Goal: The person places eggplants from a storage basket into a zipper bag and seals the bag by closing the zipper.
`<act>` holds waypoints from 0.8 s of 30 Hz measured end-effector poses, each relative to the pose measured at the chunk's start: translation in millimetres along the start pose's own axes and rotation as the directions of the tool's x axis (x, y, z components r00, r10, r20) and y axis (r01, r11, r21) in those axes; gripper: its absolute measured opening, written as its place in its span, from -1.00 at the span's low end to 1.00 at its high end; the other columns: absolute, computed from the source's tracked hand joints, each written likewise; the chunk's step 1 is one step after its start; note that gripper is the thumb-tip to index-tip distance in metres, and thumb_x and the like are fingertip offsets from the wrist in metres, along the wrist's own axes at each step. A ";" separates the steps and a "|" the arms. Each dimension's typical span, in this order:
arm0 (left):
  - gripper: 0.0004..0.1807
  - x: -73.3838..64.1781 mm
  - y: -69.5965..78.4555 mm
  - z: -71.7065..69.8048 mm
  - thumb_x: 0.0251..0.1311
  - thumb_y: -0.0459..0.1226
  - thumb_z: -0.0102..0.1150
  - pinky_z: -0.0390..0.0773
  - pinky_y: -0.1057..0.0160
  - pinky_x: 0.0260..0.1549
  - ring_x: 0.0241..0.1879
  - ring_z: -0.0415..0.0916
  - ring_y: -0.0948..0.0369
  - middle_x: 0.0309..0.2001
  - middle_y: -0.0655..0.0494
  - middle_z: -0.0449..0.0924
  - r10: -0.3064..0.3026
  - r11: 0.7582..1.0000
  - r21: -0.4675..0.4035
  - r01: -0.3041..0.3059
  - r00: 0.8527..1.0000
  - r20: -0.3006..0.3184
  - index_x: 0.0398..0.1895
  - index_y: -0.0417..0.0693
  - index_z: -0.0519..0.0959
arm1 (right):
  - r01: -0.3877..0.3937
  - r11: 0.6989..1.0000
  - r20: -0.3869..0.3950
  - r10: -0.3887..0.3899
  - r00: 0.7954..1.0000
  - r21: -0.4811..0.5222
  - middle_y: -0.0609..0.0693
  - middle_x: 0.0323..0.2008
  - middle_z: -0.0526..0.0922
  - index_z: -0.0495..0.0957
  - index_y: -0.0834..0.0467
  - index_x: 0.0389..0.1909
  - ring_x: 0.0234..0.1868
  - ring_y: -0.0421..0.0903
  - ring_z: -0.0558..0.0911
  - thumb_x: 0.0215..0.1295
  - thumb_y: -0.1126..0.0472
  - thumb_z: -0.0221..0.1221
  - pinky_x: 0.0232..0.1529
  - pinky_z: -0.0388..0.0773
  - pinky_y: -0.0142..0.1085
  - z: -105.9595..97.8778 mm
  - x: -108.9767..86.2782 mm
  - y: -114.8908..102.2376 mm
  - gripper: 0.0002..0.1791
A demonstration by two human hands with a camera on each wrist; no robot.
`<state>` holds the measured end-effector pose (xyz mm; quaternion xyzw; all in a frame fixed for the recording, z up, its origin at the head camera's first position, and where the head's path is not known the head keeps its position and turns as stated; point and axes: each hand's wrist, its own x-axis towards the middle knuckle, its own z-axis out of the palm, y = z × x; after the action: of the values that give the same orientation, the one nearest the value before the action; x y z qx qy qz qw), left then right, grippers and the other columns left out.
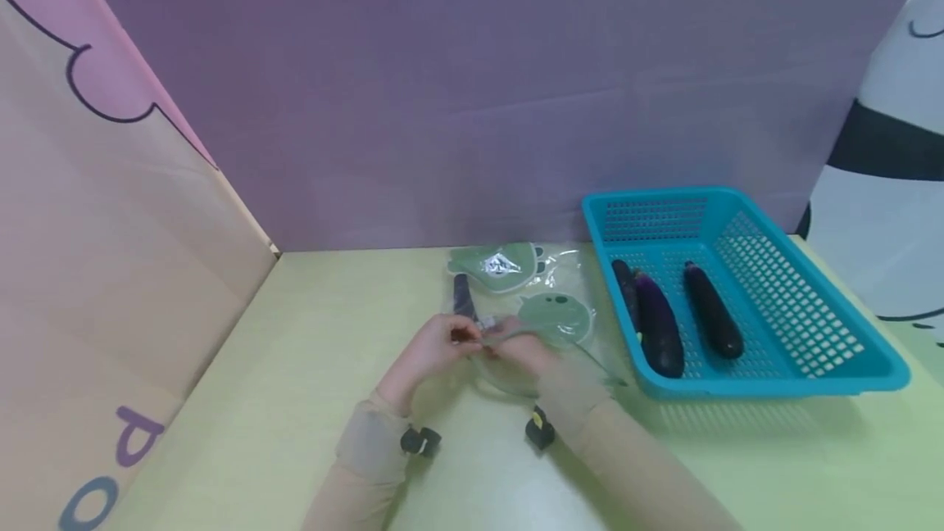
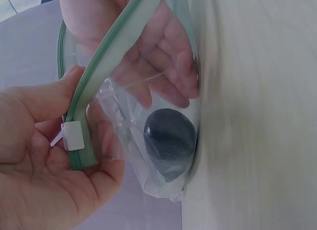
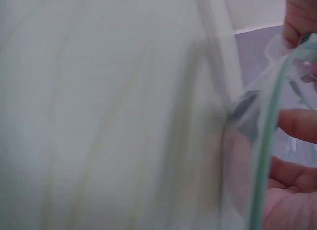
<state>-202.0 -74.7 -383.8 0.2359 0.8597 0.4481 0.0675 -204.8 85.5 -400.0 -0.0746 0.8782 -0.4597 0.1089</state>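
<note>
A clear zip bag (image 1: 555, 318) with green animal prints lies on the table, its green-edged mouth towards me. Inside it is a dark eggplant (image 1: 463, 295), whose rounded end shows through the film in the left wrist view. My left hand (image 1: 433, 348) pinches the green zip strip (image 2: 115, 35) beside a white slider (image 2: 75, 136). My right hand (image 1: 522, 348) reaches in between the two green edges. Through the plastic its fingers (image 2: 166, 61) appear extended and slightly bent, close to the eggplant and holding nothing visible. The right wrist view is partly blurred.
To the right stands a turquoise perforated basket (image 1: 745, 388) with several eggplants, one being the long eggplant (image 1: 712, 310) near its middle. A purple backdrop (image 1: 472, 97) rises behind the pale table (image 1: 295, 400), and a printed panel (image 1: 111, 211) borders the left.
</note>
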 end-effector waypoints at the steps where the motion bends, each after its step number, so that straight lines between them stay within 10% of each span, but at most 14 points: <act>1: -0.96 0.2 0.2 0.4 0.08 -0.46 0.22 0.58 0.36 -0.25 -0.27 0.55 0.18 -0.32 -0.04 0.63 0.001 1.000 0.001 -0.001 1.000 0.001 -0.39 -0.24 0.61 | -0.021 0.999 0.010 0.021 1.000 -0.030 0.12 -0.24 0.63 0.62 0.28 -0.18 -0.23 -0.03 0.58 0.23 0.11 0.16 -0.08 0.56 -0.13 -1.7 -2.2 -0.2 -0.69; 7: -0.96 0.9 0.4 2.1 0.08 -0.45 0.22 0.58 0.36 -0.25 -0.28 0.55 0.18 -0.32 -0.03 0.63 -0.009 1.000 0.016 0.009 1.000 -0.002 -0.39 -0.23 0.61 | -0.078 0.992 0.083 0.086 0.993 -0.099 0.07 -0.29 0.66 0.63 0.20 -0.13 -0.29 -0.05 0.60 0.23 0.01 0.18 -0.19 0.57 -0.19 -10.0 -15.2 -0.4 -0.65; 14: -0.97 1.4 1.8 0.7 0.08 -0.46 0.22 0.57 0.37 -0.25 -0.28 0.54 0.18 -0.34 -0.02 0.63 -0.010 1.000 0.018 0.010 1.000 -0.009 -0.39 -0.23 0.61 | -0.013 0.974 0.125 0.042 0.991 -0.225 0.07 0.00 0.64 0.61 0.15 -0.03 0.06 0.06 0.57 0.25 -0.07 0.14 0.13 0.47 0.00 -19.0 -28.5 3.3 -0.58; 24: -0.97 1.3 1.2 0.0 0.08 -0.47 0.21 0.55 0.39 -0.25 -0.30 0.52 0.22 -0.36 -0.01 0.62 -0.011 1.000 0.021 0.011 1.000 -0.019 -0.40 -0.24 0.61 | 0.184 0.967 0.208 -0.145 0.967 -0.178 -0.03 -0.35 0.68 0.66 0.16 -0.28 -0.32 -0.16 0.59 0.26 0.07 0.16 -0.21 0.58 -0.23 -31.3 -41.7 13.3 -0.76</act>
<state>-202.7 -73.5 -382.8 0.2275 0.8664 0.4406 0.0592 -173.1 127.3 -388.5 -0.2021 0.8950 -0.3693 0.1473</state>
